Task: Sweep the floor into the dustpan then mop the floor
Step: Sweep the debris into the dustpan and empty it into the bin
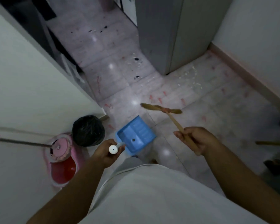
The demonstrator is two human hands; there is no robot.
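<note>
My left hand (106, 153) grips the white handle top of a blue dustpan (136, 135), which hangs just above the tiled floor in front of me. My right hand (196, 139) is closed around the wooden stick of a broom (162, 108); its straw head sits over the tiles ahead of the dustpan. White crumbs (191, 78) lie scattered on the floor at the right of a grey cabinet. Dark and white scraps (137, 61) lie further up the corridor, with more dark bits (97, 30) beyond. A pink mop (60, 148) rests in its pink and red bucket (63, 172) at my left.
A bin lined with a black bag (87, 130) stands beside the mop bucket against the white wall (23, 86). The tall grey cabinet (171, 34) narrows the corridor at the right. A pink skirting board (249, 75) runs along the right wall. Dark objects (278, 164) lie at the far right.
</note>
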